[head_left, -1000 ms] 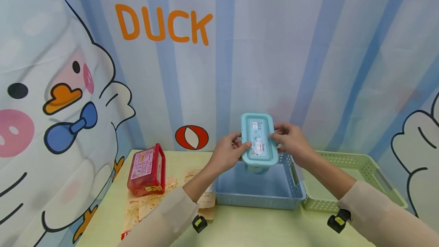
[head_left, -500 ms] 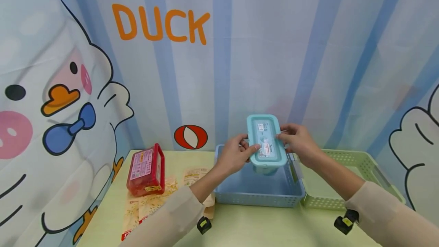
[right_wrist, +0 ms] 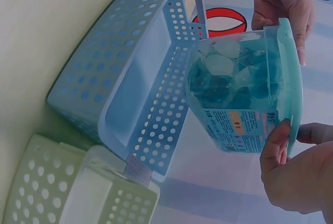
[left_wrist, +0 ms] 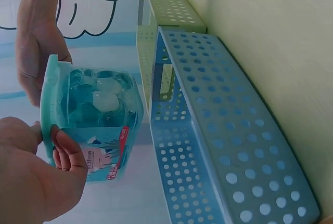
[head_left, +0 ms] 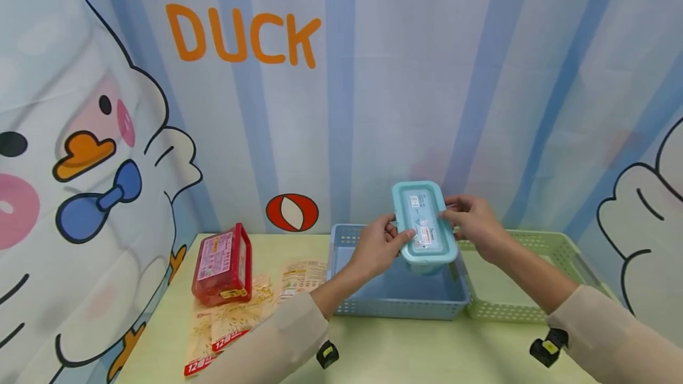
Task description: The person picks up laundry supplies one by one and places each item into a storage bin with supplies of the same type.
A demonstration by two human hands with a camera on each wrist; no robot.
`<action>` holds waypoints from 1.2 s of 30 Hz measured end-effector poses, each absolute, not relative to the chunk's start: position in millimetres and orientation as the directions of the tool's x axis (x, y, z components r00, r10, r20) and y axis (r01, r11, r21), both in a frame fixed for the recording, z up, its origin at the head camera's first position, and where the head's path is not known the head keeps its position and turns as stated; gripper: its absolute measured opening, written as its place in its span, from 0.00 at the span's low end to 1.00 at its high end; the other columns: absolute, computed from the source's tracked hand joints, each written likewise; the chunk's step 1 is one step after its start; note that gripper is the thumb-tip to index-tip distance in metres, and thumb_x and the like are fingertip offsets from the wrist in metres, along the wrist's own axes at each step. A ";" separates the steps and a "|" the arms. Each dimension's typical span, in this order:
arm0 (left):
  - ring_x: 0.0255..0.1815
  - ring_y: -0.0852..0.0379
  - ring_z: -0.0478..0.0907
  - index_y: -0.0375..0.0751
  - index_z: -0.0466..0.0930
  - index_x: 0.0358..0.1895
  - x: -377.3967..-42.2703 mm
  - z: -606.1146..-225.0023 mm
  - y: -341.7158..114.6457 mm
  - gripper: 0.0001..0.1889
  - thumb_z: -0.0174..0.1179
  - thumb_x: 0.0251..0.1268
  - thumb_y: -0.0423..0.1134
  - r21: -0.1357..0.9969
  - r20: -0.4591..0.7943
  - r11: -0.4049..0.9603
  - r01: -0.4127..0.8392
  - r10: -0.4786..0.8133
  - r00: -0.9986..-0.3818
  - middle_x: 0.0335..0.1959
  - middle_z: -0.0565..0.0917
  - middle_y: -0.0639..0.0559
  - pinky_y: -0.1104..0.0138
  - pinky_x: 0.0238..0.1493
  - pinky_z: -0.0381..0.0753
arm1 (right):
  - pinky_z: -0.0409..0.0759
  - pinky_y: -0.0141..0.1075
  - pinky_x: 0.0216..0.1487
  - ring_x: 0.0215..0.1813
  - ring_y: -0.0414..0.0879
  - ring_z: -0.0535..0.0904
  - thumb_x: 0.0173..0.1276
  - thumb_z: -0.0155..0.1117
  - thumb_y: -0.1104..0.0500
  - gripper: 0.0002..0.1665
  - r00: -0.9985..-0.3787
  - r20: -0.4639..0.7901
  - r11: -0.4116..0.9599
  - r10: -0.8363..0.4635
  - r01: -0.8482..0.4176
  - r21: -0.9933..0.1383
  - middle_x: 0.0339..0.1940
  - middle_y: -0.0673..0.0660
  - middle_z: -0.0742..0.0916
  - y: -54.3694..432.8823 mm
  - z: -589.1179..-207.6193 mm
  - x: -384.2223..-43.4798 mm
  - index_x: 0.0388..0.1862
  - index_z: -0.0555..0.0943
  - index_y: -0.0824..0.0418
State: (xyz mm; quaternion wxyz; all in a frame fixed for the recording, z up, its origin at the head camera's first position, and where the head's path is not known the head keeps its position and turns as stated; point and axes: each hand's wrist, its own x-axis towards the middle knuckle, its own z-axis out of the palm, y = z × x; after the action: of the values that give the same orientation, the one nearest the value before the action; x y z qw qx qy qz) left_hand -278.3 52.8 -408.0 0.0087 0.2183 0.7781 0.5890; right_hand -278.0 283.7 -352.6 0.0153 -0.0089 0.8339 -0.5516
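Observation:
A clear plastic box of pods (head_left: 425, 222) with a teal lid is up in the air over the blue basket (head_left: 395, 309), tilted so that its labelled lid faces me. Rounded blue-green pods show through its wall in both wrist views. On its left rim my left hand (head_left: 376, 249) has the thumb on top of the lid and curled fingers beneath. My right hand (head_left: 477, 225) pinches the opposite rim. From the side, the left wrist view shows the box (left_wrist: 101, 99) apart from the basket (left_wrist: 223, 99) below it.
A green basket (head_left: 507, 314) stands against the blue one's right side. Left on the pale yellow table are a red lidded box (head_left: 221, 265) and several flat printed packets (head_left: 242, 313), partly under it. A printed curtain (head_left: 405, 76) hangs behind.
Both hands have carried the box a little to the right over the blue basket, keeping their grip on its rim. The head view has turned slightly to the right.

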 end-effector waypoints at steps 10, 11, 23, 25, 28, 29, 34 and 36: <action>0.28 0.61 0.74 0.35 0.71 0.73 -280.5 -409.3 67.5 0.26 0.63 0.80 0.42 0.940 0.203 0.158 0.303 0.458 -0.866 0.36 0.76 0.51 0.70 0.31 0.79 | 0.87 0.40 0.40 0.46 0.48 0.81 0.83 0.58 0.57 0.31 -0.999 0.009 0.464 -0.037 -0.025 -0.885 0.55 0.65 0.79 307.0 -356.4 -275.7 0.76 0.68 0.74; 0.28 0.61 0.73 0.34 0.70 0.74 -280.9 -410.1 69.1 0.27 0.63 0.80 0.42 0.945 0.199 0.140 0.297 0.475 -0.857 0.36 0.76 0.51 0.70 0.32 0.78 | 0.86 0.41 0.40 0.46 0.49 0.81 0.84 0.58 0.57 0.31 -0.999 0.011 0.475 -0.036 -0.026 -0.880 0.55 0.65 0.79 309.2 -356.4 -275.1 0.76 0.68 0.74; 0.31 0.63 0.73 0.34 0.71 0.75 -280.0 -416.7 89.0 0.27 0.65 0.77 0.36 0.964 0.191 0.059 0.259 0.522 -0.831 0.36 0.76 0.52 0.71 0.34 0.74 | 0.86 0.43 0.45 0.52 0.56 0.81 0.84 0.55 0.57 0.30 -0.999 0.035 0.567 0.014 -0.021 -0.824 0.56 0.68 0.79 323.6 -360.6 -270.2 0.74 0.69 0.75; 0.31 0.63 0.73 0.34 0.73 0.73 -278.3 -416.3 94.1 0.27 0.66 0.77 0.37 0.967 0.192 0.051 0.250 0.500 -0.845 0.36 0.75 0.52 0.71 0.34 0.75 | 0.86 0.44 0.47 0.53 0.56 0.80 0.84 0.55 0.57 0.30 -0.999 0.030 0.573 0.022 -0.012 -0.820 0.58 0.68 0.79 327.2 -361.8 -270.2 0.75 0.68 0.75; 0.34 0.63 0.76 0.33 0.71 0.73 -275.6 -417.1 100.4 0.28 0.67 0.76 0.38 0.973 0.185 0.033 0.227 0.467 -0.864 0.38 0.76 0.52 0.71 0.35 0.77 | 0.86 0.44 0.48 0.54 0.57 0.80 0.85 0.55 0.56 0.32 -0.999 0.024 0.571 0.025 -0.006 -0.821 0.60 0.69 0.78 331.9 -362.0 -270.3 0.76 0.67 0.75; 0.35 0.63 0.76 0.33 0.71 0.74 -275.0 -417.3 102.2 0.28 0.67 0.76 0.37 0.976 0.182 0.024 0.218 0.462 -0.868 0.38 0.76 0.52 0.71 0.35 0.78 | 0.85 0.44 0.48 0.54 0.56 0.80 0.84 0.55 0.55 0.32 -0.999 0.022 0.569 0.023 -0.005 -0.822 0.60 0.69 0.78 333.4 -361.7 -270.4 0.76 0.67 0.75; 0.37 0.64 0.77 0.31 0.66 0.76 -272.4 -417.6 109.6 0.31 0.66 0.76 0.37 0.978 0.191 -0.018 0.207 0.471 -0.861 0.41 0.76 0.53 0.71 0.38 0.79 | 0.85 0.42 0.46 0.50 0.50 0.81 0.85 0.55 0.55 0.32 -1.000 0.025 0.572 0.010 -0.015 -0.820 0.59 0.68 0.79 343.9 -359.0 -268.5 0.76 0.68 0.75; 0.38 0.66 0.78 0.31 0.65 0.77 -271.2 -415.7 112.7 0.32 0.66 0.76 0.37 0.976 0.201 -0.027 0.215 0.483 -0.852 0.42 0.76 0.54 0.71 0.39 0.80 | 0.85 0.41 0.44 0.48 0.48 0.81 0.85 0.54 0.55 0.31 -0.999 0.031 0.577 0.008 -0.020 -0.817 0.60 0.69 0.79 348.5 -356.9 -267.2 0.76 0.68 0.76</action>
State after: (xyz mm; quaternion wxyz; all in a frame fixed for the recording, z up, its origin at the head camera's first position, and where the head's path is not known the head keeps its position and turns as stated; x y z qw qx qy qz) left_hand -271.2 112.7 -415.7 0.1000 0.2530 0.6904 0.6703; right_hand -267.2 348.5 -356.9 -0.0156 -0.0035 0.8877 -0.4601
